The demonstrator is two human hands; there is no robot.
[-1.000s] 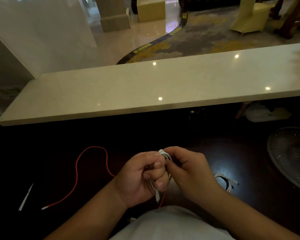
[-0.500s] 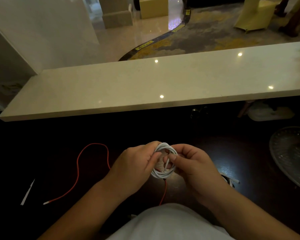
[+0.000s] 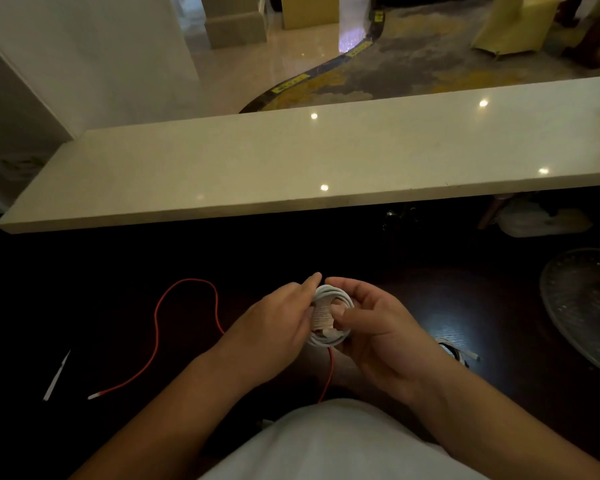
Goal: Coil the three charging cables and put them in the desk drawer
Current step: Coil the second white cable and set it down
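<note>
A white charging cable, wound into a small round coil, is held above the dark desk between both hands. My left hand pinches the coil's left side, its fingers over the rim. My right hand grips the right side with the thumb across the coil's middle. A red cable lies loose on the desk to the left, one white plug near the front left; its other end runs under my hands. A third cable, a black-and-white bundle, lies on the desk just right of my right wrist. No drawer is in view.
A pale stone counter ledge runs across above the dark desk. A cut-glass dish sits at the right edge. A small white stick lies at the front left. Pale bags sit under the ledge at the right.
The white cable went from a bunched loop clutched in my left fist to an opened round coil held between both hands. Both hands rose slightly away from me.
</note>
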